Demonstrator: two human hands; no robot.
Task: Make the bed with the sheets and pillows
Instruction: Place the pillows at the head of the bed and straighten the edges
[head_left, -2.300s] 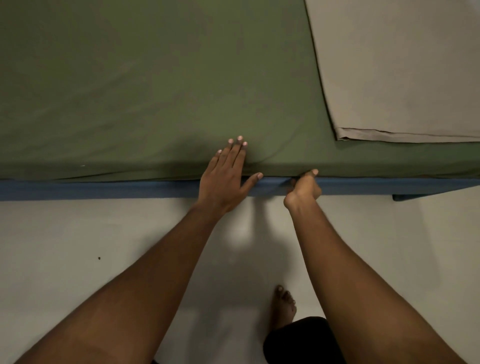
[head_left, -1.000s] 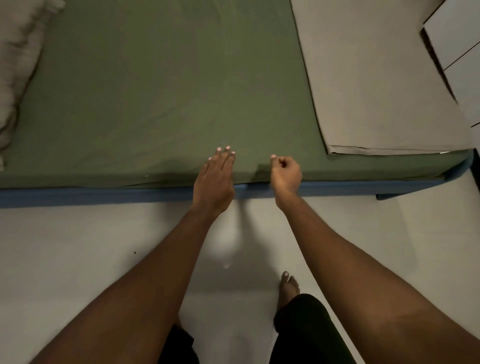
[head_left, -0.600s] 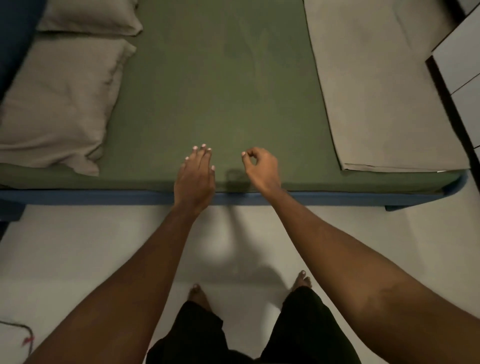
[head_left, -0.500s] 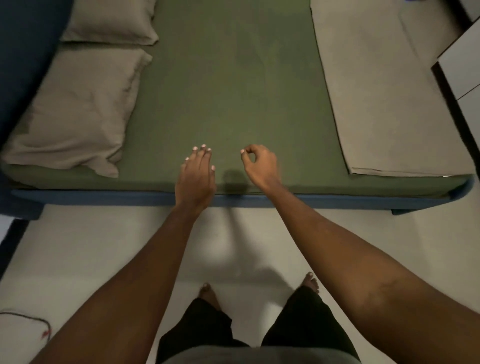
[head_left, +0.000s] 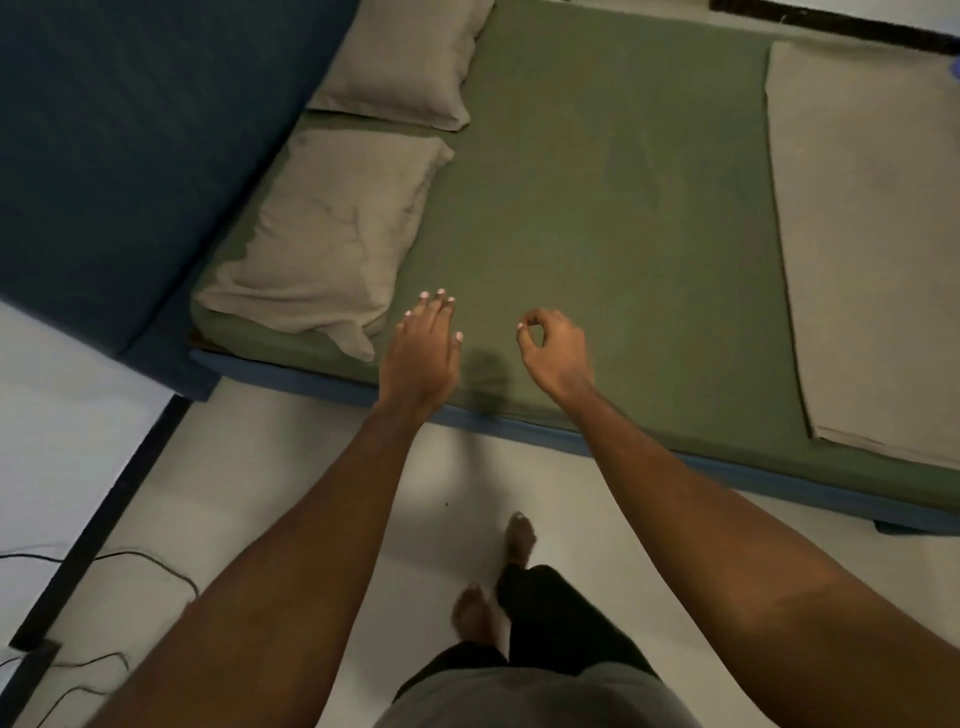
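**Head view: both hands over the near edge of a green-sheeted bed**

Head camera looks down on a bed covered by a smooth green sheet (head_left: 597, 218). The left hand (head_left: 423, 353) is stretched flat, palm down, fingers straight and held together, over the sheet near the bed's front edge; whether it presses on the cloth cannot be told. Its fingertips come just beside the corner of the nearer pillow (head_left: 324, 244), which lies to its left. The right hand (head_left: 553, 351) is a little to the right, also over the sheet, with thumb and forefinger curled into a ring and the other fingers bent; nothing can be seen between them, so it holds no cloth that shows.

A second pillow (head_left: 402, 57) lies farther back, against the dark blue headboard (head_left: 135, 140). On the right side of the bed a folded tan sheet (head_left: 872, 249) lies flat on the green one, well apart from both hands. A blue bed frame (head_left: 519, 428) runs under the mattress edge. Bare feet stand on the pale floor (head_left: 260, 467), and thin cables lie at the lower left.
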